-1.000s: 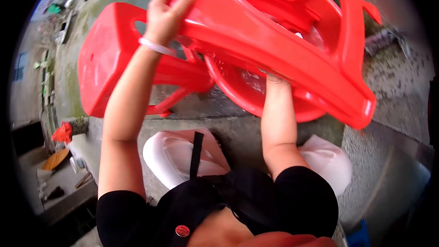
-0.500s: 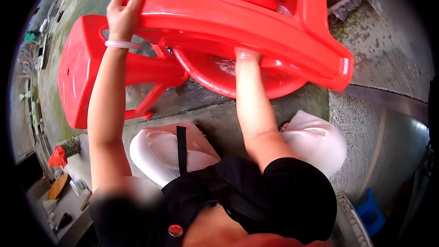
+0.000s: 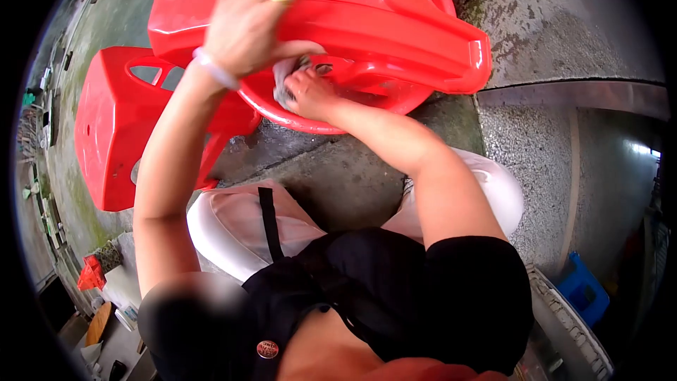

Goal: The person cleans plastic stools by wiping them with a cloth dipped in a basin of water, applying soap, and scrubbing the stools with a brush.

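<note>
The nearer red stool lies tilted across the red basin, and it hides most of the basin's inside. The far part of this stool is cut off by the top edge of the view. The right hand is at the near-left rim of the basin, with its fingers bent around a grey cloth; the cloth is partly covered by these fingers, so its full shape is hard to make out. The left hand is above the left side of the basin, its fingers spread and slightly blurred, in front of the nearer red stool. I cannot tell if it touches the plastic.

There are two stools: the second red stool lies on its side left of the basin. Both are smooth, shiny plastic, with rounded edges. On the left hand one yellowish ring is seen, and on its wrist one pale, smooth bracelet.

Two knees in white trousers are on the near side of the basin, one black strap hanging over the left one. To the right of the basin, the concrete floor is rough and speckled, and a blue object farther toward the person is not clear enough to name.
</note>
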Available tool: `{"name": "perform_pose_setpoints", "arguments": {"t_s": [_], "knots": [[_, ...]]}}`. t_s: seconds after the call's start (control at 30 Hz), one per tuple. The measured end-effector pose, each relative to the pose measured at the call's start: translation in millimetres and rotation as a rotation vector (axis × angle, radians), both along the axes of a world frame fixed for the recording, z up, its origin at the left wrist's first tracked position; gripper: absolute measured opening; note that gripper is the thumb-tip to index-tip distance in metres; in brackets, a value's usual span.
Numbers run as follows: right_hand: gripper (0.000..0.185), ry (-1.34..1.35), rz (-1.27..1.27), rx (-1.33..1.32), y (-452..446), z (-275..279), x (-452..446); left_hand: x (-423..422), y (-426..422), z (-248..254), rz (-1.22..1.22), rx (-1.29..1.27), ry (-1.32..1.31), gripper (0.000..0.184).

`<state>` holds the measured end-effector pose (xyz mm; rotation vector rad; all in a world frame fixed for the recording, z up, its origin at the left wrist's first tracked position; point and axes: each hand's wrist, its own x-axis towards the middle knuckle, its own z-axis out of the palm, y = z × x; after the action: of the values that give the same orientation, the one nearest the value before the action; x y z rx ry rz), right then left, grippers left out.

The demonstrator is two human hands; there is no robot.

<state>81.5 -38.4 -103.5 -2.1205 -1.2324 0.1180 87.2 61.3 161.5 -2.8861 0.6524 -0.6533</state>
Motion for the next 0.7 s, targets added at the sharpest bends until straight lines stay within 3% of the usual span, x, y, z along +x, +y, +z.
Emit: {"name": "perform_pose_setpoints", "arguments": {"t_s": [0.03,0.07,0.13,0.2,0.23,0.27,0.33,0.4,0.5,0.63,0.7], "knots": [[0.027,-0.032,0.154,-0.108,-17,15,-1,5,-18,2,0.005,0.053,0.16,0.096],[0.024,-0.053,0.202,-0.182,-30,19,2,17,-25,-6,-0.041,0.17,0.117,0.094],[0.02,-0.095,0.3,-0.334,-53,27,8,29,-34,4,0.09,0.11,0.432,0.093],[0.017,-0.178,0.416,-0.37,-77,39,22,48,-44,19,0.271,0.186,0.563,0.092],[0.016,-0.239,0.468,-0.369,-87,42,28,60,-42,26,0.251,0.195,0.551,0.089],[0.015,-0.304,0.527,-0.366,-95,46,33,67,-23,17,0.033,0.048,0.303,0.089],[0.016,-0.274,0.54,-0.293,-108,63,49,85,-24,46,0.211,0.087,0.45,0.09],[0.021,-0.219,0.555,-0.267,-127,90,60,106,-14,58,0.22,0.036,0.446,0.091],[0.039,-0.252,0.372,0.001,-168,124,73,125,-23,81,0.319,-0.057,0.599,0.091],[0.043,-0.499,0.047,-0.006,-217,171,92,158,-18,80,0.242,-0.214,0.595,0.09],[0.042,-0.651,-0.128,0.036,-230,185,113,171,-18,89,0.37,-0.174,0.69,0.089]]}}
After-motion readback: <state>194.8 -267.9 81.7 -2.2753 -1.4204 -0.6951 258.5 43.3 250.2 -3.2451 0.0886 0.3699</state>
